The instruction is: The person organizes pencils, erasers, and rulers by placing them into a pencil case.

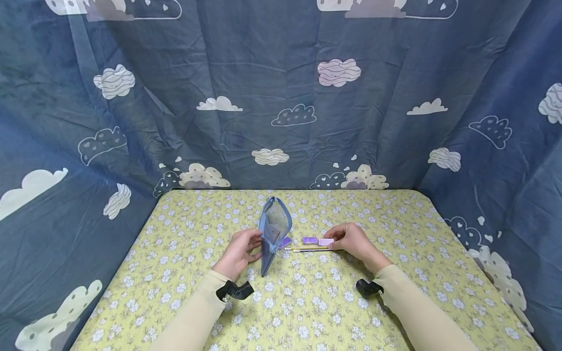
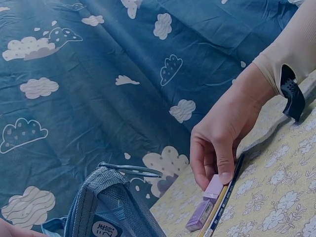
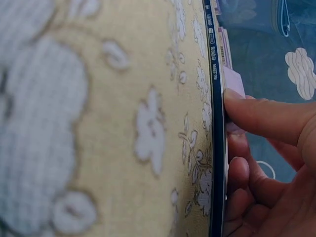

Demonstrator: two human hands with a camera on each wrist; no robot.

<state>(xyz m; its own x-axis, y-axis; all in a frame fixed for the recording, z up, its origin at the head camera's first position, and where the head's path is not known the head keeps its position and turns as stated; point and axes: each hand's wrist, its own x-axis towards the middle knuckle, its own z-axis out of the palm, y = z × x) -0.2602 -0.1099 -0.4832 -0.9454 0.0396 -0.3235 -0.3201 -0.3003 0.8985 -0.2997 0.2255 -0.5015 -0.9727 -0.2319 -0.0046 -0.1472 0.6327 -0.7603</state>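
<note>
My left hand (image 1: 237, 252) grips the left side of a blue mesh zip pouch (image 1: 262, 263), which stands upright with its mouth open. In the left wrist view a pale label shows on the pouch (image 2: 81, 217). Between thumb and fingers, my right hand (image 1: 354, 240) pinches a light purple eraser (image 1: 325, 242) at the tabletop. A darker purple eraser (image 1: 310, 240) lies in line with it, on the pouch side. Another purple block (image 1: 286, 242) is partly hidden by the pouch. Just in front lie a yellow pencil (image 2: 215, 210) and a dark blue pencil (image 3: 216, 123), side by side.
A yellow floral cloth (image 1: 175, 302) covers the table. Dark blue curtains (image 1: 246, 136) with cloud prints hang behind the table and at both sides. Black bands (image 1: 234, 290) are worn on both wrists, over cream sleeves.
</note>
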